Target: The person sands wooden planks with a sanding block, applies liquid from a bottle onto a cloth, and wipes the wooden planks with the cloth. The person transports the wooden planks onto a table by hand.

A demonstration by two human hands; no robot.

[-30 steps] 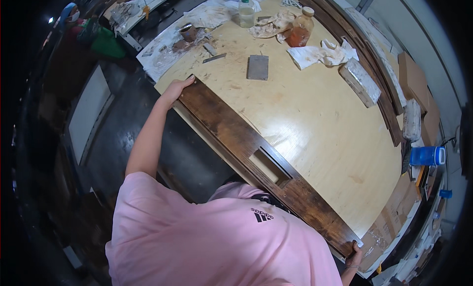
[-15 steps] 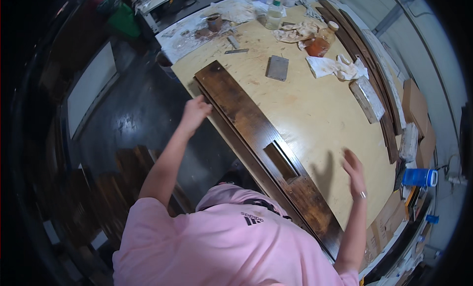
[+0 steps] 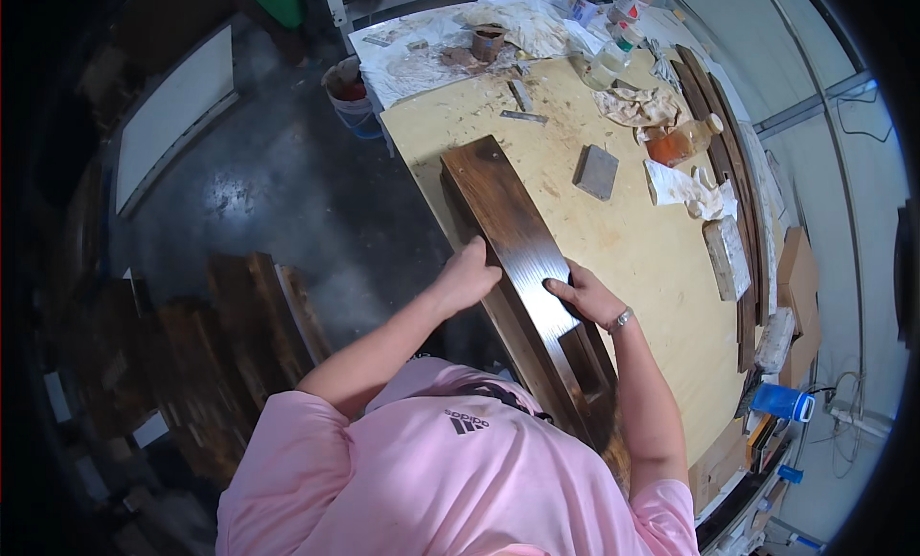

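**Kid:** Big and pale, that wooden table (image 3: 661, 268) has a smooth top with stains and smears on it. What's the long dark thing?

**Helper:** It's a long dark brown board (image 3: 513, 240), shiny and streaky, with a slot cut through it near the person. It lies along the table's left edge, running from 11 o'clock down to 5 o'clock.

**Kid:** What are the hands doing?

**Helper:** The left hand (image 3: 470, 276) curls around the board's outer edge, fingers wrapped over it. The right hand (image 3: 586, 295) lies on the board's top face near the slot, fingers bent and pressing on the wood. Both arms are bare and reach up from a pink shirt at 6 o'clock. A shiny bracelet (image 3: 621, 318) sits on the right wrist.

**Kid:** What else is on the table?

**Helper:** A flat grey square block (image 3: 596, 171) lies at 1 o'clock from the hands, apart from the board. Farther out is an orange bottle (image 3: 680, 142) on its side, next to crumpled white rags (image 3: 692, 187). A pale brick-shaped block (image 3: 726, 257) lies at 3 o'clock.

**Kid:** And the floor?

**Helper:** It's dark grey and shiny. Rough dark planks (image 3: 240, 335) are stacked at 9 o'clock. A white bucket (image 3: 350, 91) stands by the table's far corner at 11 o'clock.
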